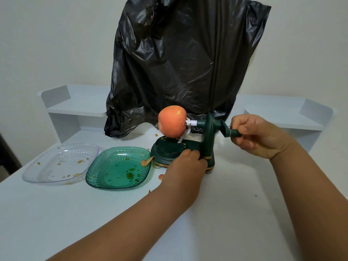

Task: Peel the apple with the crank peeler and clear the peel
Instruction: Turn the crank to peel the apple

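Observation:
An orange-red apple (171, 123) is spiked sideways on the dark green crank peeler (208, 140), which stands on the white table (235, 213). A white blade arm (184, 136) touches the apple's lower right side. My right hand (258, 135) grips the peeler's crank handle (233, 133) on the right. Around the peeler's base and upright my left hand (185, 167) is wrapped, holding it steady. A strip of peel (146, 161) lies over the rim of the green dish (120, 167).
A clear plastic dish (60, 162) with peel scraps sits left of the green dish. A black rubbish bag (180, 61) hangs behind the peeler. White shelf units (75, 104) line the back wall. Small peel bits (161, 176) lie on the table.

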